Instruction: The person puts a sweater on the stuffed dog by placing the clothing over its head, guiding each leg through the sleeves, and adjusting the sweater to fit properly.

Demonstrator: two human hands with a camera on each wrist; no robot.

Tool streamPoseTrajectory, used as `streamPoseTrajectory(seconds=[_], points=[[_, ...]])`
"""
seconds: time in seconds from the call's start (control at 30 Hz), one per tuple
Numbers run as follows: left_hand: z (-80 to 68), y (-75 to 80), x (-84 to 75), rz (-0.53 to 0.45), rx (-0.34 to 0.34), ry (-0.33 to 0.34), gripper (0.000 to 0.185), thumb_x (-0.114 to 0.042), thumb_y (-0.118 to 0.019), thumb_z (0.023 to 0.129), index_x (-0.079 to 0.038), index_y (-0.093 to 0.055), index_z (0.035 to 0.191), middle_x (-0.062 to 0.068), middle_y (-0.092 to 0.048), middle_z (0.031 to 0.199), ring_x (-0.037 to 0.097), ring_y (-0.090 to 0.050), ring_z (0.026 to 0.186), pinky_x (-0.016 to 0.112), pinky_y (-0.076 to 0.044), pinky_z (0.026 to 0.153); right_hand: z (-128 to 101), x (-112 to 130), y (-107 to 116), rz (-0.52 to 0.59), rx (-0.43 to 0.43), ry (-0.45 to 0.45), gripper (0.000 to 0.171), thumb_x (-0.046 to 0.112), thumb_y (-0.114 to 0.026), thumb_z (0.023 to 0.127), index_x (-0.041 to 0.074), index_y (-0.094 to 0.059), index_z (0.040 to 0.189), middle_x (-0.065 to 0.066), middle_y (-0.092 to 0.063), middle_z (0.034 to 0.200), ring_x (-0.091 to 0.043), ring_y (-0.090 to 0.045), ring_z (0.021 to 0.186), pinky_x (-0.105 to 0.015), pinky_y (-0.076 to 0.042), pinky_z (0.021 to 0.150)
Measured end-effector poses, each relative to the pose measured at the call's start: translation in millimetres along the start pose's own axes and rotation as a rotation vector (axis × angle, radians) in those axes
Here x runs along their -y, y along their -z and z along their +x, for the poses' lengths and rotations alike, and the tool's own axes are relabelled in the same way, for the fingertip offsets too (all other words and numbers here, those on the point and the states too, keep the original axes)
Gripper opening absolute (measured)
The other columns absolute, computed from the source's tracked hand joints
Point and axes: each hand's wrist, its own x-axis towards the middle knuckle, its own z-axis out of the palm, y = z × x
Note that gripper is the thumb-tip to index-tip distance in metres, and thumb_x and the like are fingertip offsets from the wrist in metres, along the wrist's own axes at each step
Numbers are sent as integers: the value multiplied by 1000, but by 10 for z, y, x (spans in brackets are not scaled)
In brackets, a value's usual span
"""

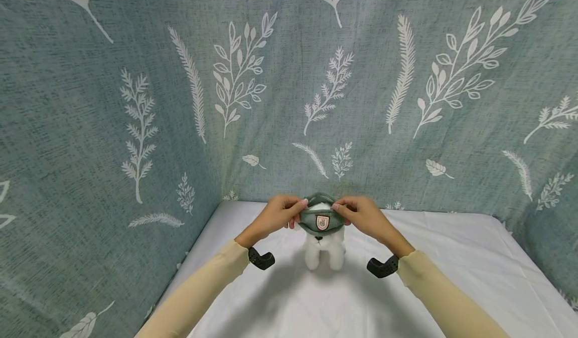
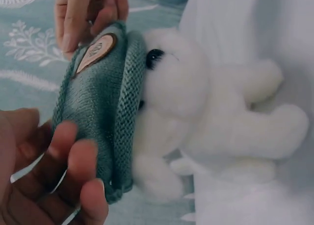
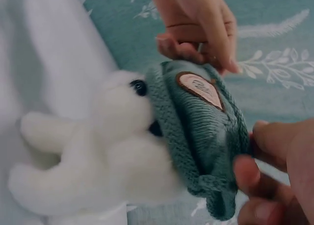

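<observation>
A white plush dog [image 1: 326, 250] stands upright on the white-covered table, its black nose showing. Round the top of its head sits a green knitted band [image 1: 331, 221] with a pink shield-shaped patch; white fur shows through its open top in the head view. My left hand [image 1: 281, 211] pinches the band's upper edge at one side, thumb on top. On the opposite side my right hand [image 1: 363, 216] pinches the same edge. In the left wrist view the knitted band [image 2: 98, 107] covers the dog's brow, just above the black nose of the plush dog [image 2: 176, 73].
White cloth [image 1: 451, 258] covers the table. Green curtains [image 1: 289, 102] with white leaf prints hang behind and at the sides. A black strap with a camera mount [image 1: 261, 259] is on the left wrist, and another black mount [image 1: 383, 267] is on the right.
</observation>
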Motion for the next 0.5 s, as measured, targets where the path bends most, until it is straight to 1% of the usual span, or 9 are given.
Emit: streamPoseTrajectory(seconds=[0.07,0.13,0.23,0.27,0.33,0.4,0.5], points=[[20,-13,17,37,-22,13,30,-37,-61,105,-15,-75,91,15,-63,73,18,-56,56,42,-53,57,15,-9,-38,-103,-53,37,23,35,-64,104,18,-78,107,0,-60,74,-17,-49,63,-33,-42,58],[37,-30,24,100,-47,15,26,-35,-66,103,-17,-76,88,10,-62,70,15,-52,55,36,-50,55,20,-14,-80,-201,-104,60,21,35,-67,102,18,-79,102,-1,-61,83,-17,-52,68,-35,-46,61],[49,-63,30,201,-75,17,15,-30,-72,99,-19,-77,91,2,-62,67,13,-50,55,31,-46,54,24,-17,-142,-285,-156,72,19,35,-71,99,18,-79,95,-5,-60,97,-19,-56,79,-38,-49,67],[53,-71,32,226,-77,16,12,-29,-74,98,-18,-77,93,2,-63,67,12,-49,54,30,-45,53,24,-19,-159,-294,-164,68,18,34,-72,99,18,-78,94,-7,-61,100,-21,-56,83,-39,-49,69],[54,-82,32,253,-67,16,11,-28,-76,96,-17,-77,99,1,-59,62,11,-45,51,28,-41,51,31,-15,-180,-286,-162,51,18,34,-71,99,18,-78,96,-9,-61,102,-23,-56,85,-41,-48,70],[58,-78,36,268,-47,19,15,-28,-76,96,-17,-77,105,0,-52,57,10,-39,47,27,-36,48,39,-4,-188,-270,-140,36,19,34,-69,101,18,-78,100,-8,-63,104,-25,-56,89,-43,-48,72],[60,-62,25,294,0,22,24,-30,-75,97,-16,-76,115,-4,-40,52,10,-30,45,26,-30,46,44,14,-179,-229,-85,-7,23,36,-64,103,17,-75,111,-9,-68,113,-31,-61,103,-51,-51,82]])
